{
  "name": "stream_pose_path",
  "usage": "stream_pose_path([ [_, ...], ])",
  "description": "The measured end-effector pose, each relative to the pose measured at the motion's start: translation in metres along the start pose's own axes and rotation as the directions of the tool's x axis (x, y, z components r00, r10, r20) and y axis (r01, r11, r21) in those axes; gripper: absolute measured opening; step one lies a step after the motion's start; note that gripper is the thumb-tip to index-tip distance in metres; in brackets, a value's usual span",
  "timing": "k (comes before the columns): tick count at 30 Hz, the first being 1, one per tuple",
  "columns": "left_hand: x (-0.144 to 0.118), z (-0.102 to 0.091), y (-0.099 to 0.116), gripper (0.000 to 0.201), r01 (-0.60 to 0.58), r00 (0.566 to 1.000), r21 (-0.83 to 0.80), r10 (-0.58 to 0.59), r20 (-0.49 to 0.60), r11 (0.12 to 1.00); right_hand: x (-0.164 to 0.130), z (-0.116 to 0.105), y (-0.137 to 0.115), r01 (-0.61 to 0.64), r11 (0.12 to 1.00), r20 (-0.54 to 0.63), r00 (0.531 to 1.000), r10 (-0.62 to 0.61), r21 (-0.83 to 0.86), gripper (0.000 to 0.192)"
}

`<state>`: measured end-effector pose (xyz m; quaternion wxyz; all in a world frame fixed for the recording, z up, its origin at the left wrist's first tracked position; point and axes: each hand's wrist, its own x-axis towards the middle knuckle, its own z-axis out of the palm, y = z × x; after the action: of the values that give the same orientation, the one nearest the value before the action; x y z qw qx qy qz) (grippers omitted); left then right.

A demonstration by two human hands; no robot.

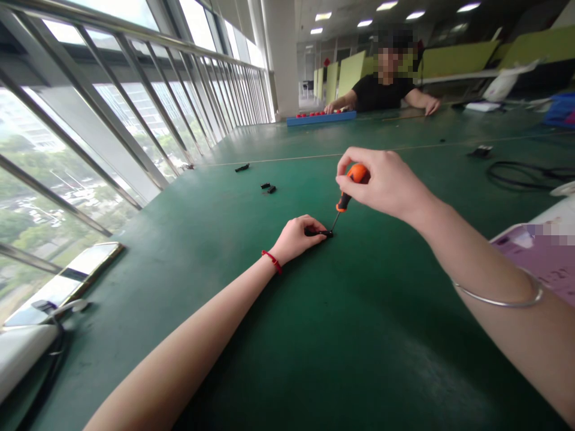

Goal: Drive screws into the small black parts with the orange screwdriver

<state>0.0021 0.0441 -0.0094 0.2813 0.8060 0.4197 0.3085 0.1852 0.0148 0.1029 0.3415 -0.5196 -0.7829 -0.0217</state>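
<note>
Strong daylight reaches you from L via windows (pixel 196 24), partly blown out; ceiling lamps (pixel 387 6) glow at back. Your tabletop (pixel 188 239) shows pale sheen nr. windows, deeper shade at bottom ctr. Wide-angle stretch at edges; bkgd. soft; upper-R patches pixelated.

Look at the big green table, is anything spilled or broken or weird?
Nothing looks spilled or plainly broken. The screwdriver leans, but its tip is at the end of the small black part, so that isn't odd. The three loose black pieces farther off look a little messy, lying scattered on the green tabletop.
</note>
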Motion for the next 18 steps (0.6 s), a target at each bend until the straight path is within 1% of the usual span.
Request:
stream_pose_path([
  [7,0.0001,-0.0003,-0.0012,0.014,0.006,1.000,-0.014,-0.006,0.006,1.000,0.0014,-0.0008,0.0033,0.001,1.000,0.008,1.000,-0.001,-0.001,0.024],
  [10,0.0001,-0.0006,-0.0009,0.015,0.009,1.000,-0.028,-0.009,0.013,1.000,0.0018,-0.0029,0.0039,0.004,1.000,0.021,1.000,-0.004,0.011,0.017],
  [13,0.0001,-0.0009,-0.0003,0.015,0.015,1.000,-0.045,-0.015,0.017,0.999,0.0020,-0.0041,0.0041,-0.001,1.000,0.034,0.999,0.001,0.003,0.018],
  [15,0.0002,-0.0010,0.0001,0.016,0.020,1.000,-0.055,-0.019,0.018,0.998,0.0022,-0.0042,0.0044,-0.006,1.000,0.040,0.999,0.006,-0.003,0.023],
  [18,0.0002,-0.0011,0.0006,0.016,0.025,0.999,-0.065,-0.023,0.022,0.998,0.0023,-0.0041,0.0048,-0.005,1.000,0.041,0.999,0.005,0.000,0.017],
])
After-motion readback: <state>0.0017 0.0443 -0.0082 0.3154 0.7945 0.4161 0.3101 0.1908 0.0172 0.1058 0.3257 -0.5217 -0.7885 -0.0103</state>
